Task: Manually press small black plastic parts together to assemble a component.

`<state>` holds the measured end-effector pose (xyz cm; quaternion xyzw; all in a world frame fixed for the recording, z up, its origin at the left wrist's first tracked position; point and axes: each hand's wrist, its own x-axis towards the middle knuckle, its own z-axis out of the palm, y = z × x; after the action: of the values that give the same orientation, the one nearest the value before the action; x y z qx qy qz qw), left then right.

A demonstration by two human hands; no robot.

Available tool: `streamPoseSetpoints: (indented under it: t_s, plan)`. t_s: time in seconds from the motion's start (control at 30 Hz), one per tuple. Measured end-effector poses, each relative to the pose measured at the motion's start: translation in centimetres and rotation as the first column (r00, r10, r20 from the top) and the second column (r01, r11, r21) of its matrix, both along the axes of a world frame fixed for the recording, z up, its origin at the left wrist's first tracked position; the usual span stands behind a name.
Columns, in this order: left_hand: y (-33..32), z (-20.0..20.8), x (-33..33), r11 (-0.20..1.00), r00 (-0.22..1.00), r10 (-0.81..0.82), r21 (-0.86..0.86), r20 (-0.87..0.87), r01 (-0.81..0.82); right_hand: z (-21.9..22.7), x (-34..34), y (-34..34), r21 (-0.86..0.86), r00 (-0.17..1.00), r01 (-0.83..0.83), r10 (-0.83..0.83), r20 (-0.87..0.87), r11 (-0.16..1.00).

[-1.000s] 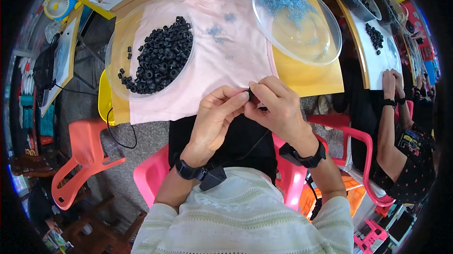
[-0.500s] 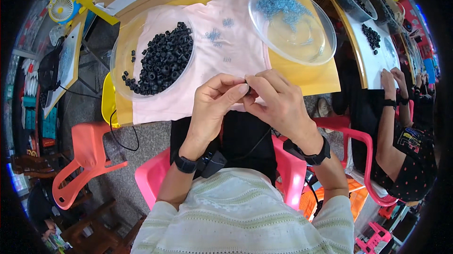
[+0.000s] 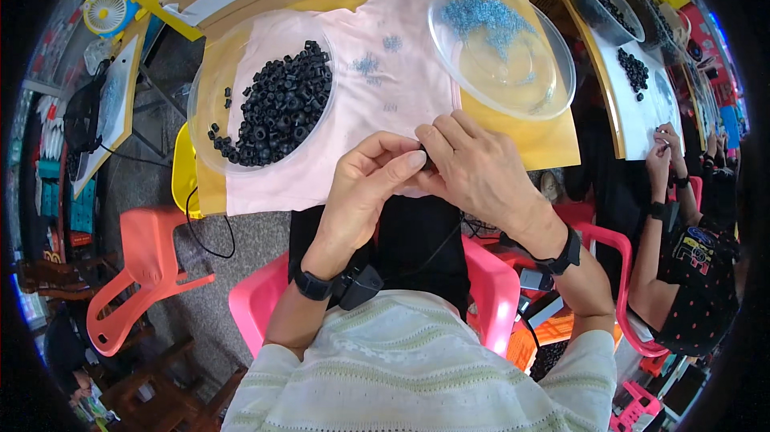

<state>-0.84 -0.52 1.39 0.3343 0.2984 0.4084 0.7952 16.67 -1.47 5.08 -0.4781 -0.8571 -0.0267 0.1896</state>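
The small black piece (image 3: 428,165) sits between your two hands, just beyond the near edge of your lap, with only a dark sliver of it showing among the fingertips; which way its long axis runs you cannot tell from this view. It lies just right of your left thumb tip and left of your right knuckles, so neither hand is nearer: both are on it. Your left hand (image 3: 362,193) pinches narrowly, thumb against bent index finger; your right hand (image 3: 480,161) curls over the piece from the other side, closed on it, its thumb tip hidden. Beneath and beyond is the pink cloth (image 3: 361,115), with little bluish clusters (image 3: 366,64) on it. Out to your left, a clear tray (image 3: 210,95) holds black pieces (image 3: 281,103); farther right, another clear tray (image 3: 572,79) holds small bluish parts (image 3: 485,16).
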Motion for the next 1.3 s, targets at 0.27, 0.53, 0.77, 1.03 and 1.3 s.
streamPoseSetpoints:
  t_s: [0.27,0.53,0.77,1.03,1.3]
  plan:
    - [-0.1,-1.6,0.0,0.986,0.986,-0.151,-0.062,0.073,0.156,-1.8,0.5,1.0,-0.056,0.993,-0.108,0.110,0.048,0.993]
    - [-0.3,-1.6,-0.6,0.984,0.986,-0.161,-0.086,-0.037,0.157,-3.2,-0.1,0.1,-0.135,0.997,-0.078,0.077,-0.016,0.988]
    - [-0.2,-2.2,-0.4,0.987,0.990,-0.131,-0.084,0.045,0.135,-2.1,-0.6,0.6,-0.111,1.000,-0.015,0.018,0.022,0.994]
    - [0.5,4.9,-6.3,0.947,0.942,0.155,0.315,-0.298,-0.056,6.6,0.0,7.8,-0.023,0.996,0.085,-0.086,-0.002,0.996]
    - [4.3,5.2,-13.4,0.793,0.395,0.605,0.570,-0.691,-0.217,8.1,9.7,27.4,0.071,0.957,0.289,-0.285,-0.062,0.955]
